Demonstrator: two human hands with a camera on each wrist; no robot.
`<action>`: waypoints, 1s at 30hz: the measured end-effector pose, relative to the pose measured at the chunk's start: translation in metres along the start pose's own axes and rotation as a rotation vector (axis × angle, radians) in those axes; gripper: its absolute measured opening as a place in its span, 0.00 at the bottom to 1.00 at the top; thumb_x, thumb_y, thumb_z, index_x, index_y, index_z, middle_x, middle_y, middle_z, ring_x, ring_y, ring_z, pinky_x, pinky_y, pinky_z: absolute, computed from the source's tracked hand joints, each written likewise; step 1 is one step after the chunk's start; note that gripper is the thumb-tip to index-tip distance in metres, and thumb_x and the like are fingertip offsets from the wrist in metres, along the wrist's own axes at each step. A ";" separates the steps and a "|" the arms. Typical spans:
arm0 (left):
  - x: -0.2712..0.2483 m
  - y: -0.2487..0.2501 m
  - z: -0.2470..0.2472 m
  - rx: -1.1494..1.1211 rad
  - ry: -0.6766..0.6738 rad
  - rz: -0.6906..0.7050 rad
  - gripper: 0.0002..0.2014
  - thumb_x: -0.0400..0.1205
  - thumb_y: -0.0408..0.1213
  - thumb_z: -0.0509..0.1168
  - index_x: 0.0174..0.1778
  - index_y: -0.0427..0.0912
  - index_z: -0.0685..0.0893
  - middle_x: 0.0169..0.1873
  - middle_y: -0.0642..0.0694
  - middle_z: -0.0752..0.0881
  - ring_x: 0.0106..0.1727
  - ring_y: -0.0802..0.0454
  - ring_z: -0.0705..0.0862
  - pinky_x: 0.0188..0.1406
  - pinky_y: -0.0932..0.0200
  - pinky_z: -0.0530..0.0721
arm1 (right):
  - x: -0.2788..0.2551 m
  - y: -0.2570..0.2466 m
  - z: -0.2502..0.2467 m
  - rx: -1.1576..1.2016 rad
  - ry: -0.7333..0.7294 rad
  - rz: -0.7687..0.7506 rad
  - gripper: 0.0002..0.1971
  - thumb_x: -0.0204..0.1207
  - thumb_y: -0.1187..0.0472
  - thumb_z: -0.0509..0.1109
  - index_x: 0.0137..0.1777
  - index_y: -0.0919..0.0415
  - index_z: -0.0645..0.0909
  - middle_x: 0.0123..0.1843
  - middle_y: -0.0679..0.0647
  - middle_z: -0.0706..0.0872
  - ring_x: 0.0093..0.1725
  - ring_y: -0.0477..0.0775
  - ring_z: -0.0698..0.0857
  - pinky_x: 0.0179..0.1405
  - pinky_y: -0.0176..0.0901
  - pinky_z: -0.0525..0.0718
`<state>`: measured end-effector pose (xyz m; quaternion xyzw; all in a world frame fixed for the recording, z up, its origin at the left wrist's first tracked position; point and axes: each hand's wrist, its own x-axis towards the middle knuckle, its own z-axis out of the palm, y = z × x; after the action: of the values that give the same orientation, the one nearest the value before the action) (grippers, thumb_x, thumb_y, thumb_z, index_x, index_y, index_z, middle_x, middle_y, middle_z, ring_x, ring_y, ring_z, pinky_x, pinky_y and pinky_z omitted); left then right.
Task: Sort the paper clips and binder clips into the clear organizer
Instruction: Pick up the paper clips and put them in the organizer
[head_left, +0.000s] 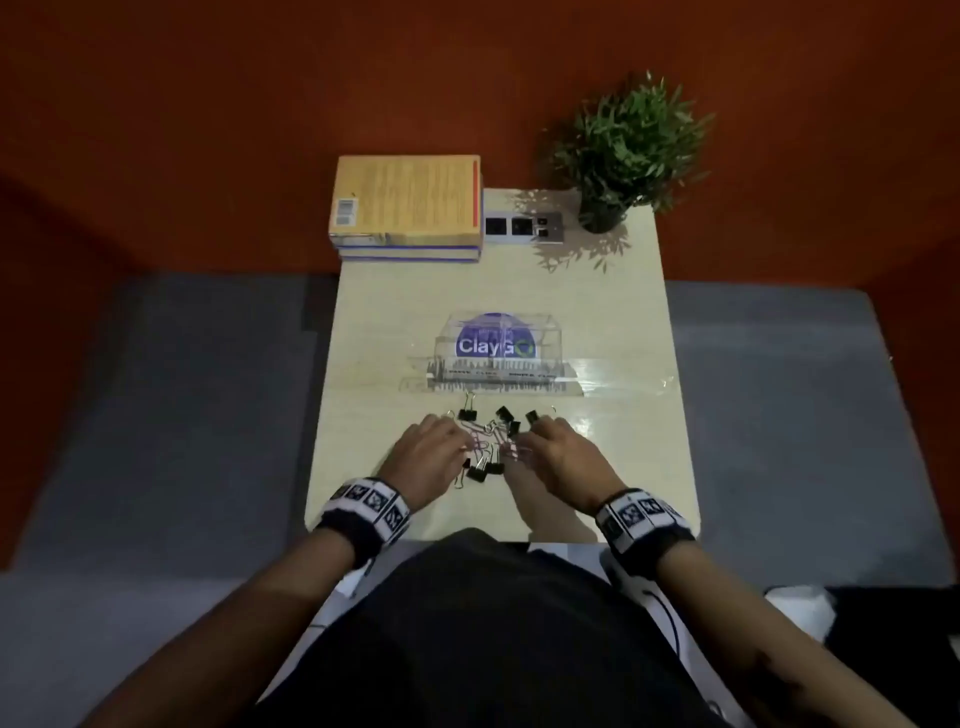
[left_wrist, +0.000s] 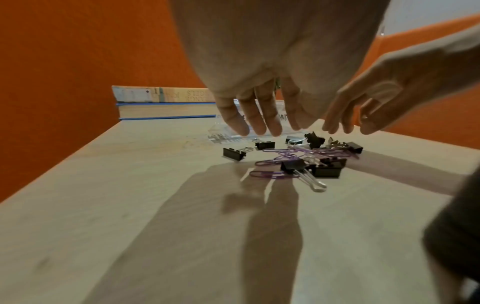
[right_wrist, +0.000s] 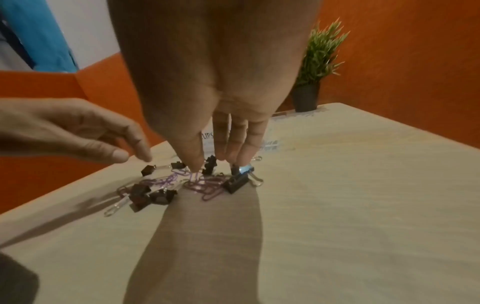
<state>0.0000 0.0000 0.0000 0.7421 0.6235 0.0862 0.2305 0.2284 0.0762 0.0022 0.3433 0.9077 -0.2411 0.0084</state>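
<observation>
A mixed pile lies on the table just in front of the clear organizer (head_left: 447, 343): black binder clips (head_left: 477, 473) and purple paper clips (head_left: 480, 434). My left hand (head_left: 457, 449) hovers over the pile's left side. In the left wrist view its fingers (left_wrist: 259, 123) hang straight above the binder clips (left_wrist: 327, 169) and hold nothing. My right hand (head_left: 530, 441) reaches down on the right side. In the right wrist view its thumb tip touches a purple paper clip (right_wrist: 194, 174), with the thumb and fingers (right_wrist: 236, 148) apart. The organizer's compartments look empty.
Stacked books (head_left: 405, 208) sit at the table's back left, a socket panel (head_left: 522, 226) at the back middle and a potted plant (head_left: 623, 150) at the back right. A clear plastic sheet (head_left: 623, 379) lies right of the organizer. The table (head_left: 623, 493) is narrow, with grey floor on both sides.
</observation>
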 end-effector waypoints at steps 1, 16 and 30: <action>0.009 0.001 0.000 0.053 0.000 0.012 0.10 0.80 0.36 0.66 0.56 0.46 0.81 0.53 0.46 0.82 0.54 0.44 0.77 0.49 0.48 0.79 | 0.008 0.001 0.004 -0.017 -0.005 0.005 0.18 0.75 0.67 0.73 0.64 0.61 0.80 0.54 0.63 0.82 0.50 0.66 0.81 0.33 0.52 0.81; 0.020 -0.035 -0.006 0.260 -0.084 -0.010 0.24 0.76 0.30 0.68 0.69 0.40 0.75 0.67 0.37 0.79 0.65 0.38 0.76 0.60 0.41 0.78 | 0.031 0.027 -0.004 -0.077 0.035 0.120 0.17 0.69 0.70 0.75 0.58 0.60 0.84 0.49 0.60 0.83 0.51 0.66 0.80 0.27 0.48 0.78; -0.034 -0.007 0.030 0.379 -0.150 0.309 0.26 0.73 0.36 0.71 0.67 0.41 0.74 0.58 0.42 0.84 0.50 0.43 0.81 0.41 0.50 0.82 | -0.028 0.041 0.014 0.022 0.099 0.227 0.12 0.72 0.70 0.75 0.52 0.58 0.83 0.45 0.56 0.82 0.45 0.62 0.81 0.23 0.47 0.77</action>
<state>-0.0003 -0.0388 -0.0240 0.8629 0.4888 -0.0531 0.1169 0.2735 0.0792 -0.0229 0.4552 0.8597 -0.2315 -0.0128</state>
